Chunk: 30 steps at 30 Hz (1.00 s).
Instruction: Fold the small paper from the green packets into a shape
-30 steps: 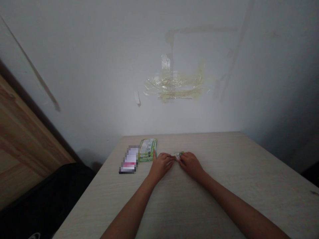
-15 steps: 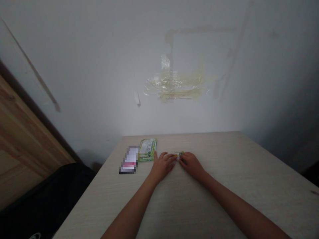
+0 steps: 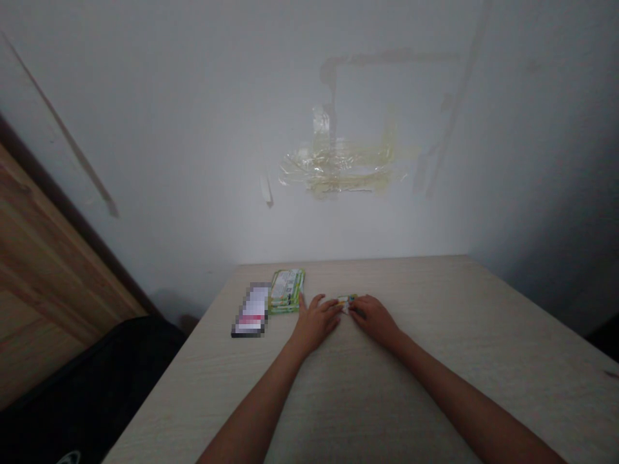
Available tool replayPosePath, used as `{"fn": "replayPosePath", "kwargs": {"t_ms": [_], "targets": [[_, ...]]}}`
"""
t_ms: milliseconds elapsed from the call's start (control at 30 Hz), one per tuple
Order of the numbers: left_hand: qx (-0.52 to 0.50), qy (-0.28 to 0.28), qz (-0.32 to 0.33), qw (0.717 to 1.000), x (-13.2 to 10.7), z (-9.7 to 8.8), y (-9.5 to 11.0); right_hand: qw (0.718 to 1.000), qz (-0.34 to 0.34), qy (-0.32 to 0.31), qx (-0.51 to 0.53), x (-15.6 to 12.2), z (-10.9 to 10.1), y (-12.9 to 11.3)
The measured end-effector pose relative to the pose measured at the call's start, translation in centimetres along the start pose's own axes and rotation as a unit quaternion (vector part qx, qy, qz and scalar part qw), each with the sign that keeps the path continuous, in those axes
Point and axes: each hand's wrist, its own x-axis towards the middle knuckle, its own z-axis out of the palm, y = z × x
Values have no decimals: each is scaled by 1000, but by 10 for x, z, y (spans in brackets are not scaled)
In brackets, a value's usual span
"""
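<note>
As fingers (image 3: 331, 304) partly hide it, small packet (image 3: 345, 301), print illegible

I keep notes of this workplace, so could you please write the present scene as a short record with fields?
Left hand: fingers spread, fingertips at left end of small printed piece
Right hand: fingers at the piece's right end
Green packets: stacked beside left thumb; contact unclear
Pixelated flat object: left of packets
Surface: pale table
Wall: clear tape stuck on it

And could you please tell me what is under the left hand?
Around the left hand, the tabletop shows; its fingers reach a small packet. Whatever lies beneath the palm is covered.
</note>
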Motion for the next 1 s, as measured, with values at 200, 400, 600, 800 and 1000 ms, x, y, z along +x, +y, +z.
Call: {"fn": "replayPosePath", "kwargs": {"t_ms": [200,400,600,800,1000], "targets": [[-17,-23,-6,1000,0,3,-3,1000,-7,-5,10,0,-4,2],[1,-48,-12,999,1,2,-2,1000,-2,-27,14,0,-7,2],[16,-49,-15,999,3,2,0,999,-5,-35,22,1,-2,11],[31,-43,-11,999,4,5,0,998,-35,-43,26,2,1,14],[28,-41,-17,999,4,6,1,998,-34,-46,39,1,0,15]]}}
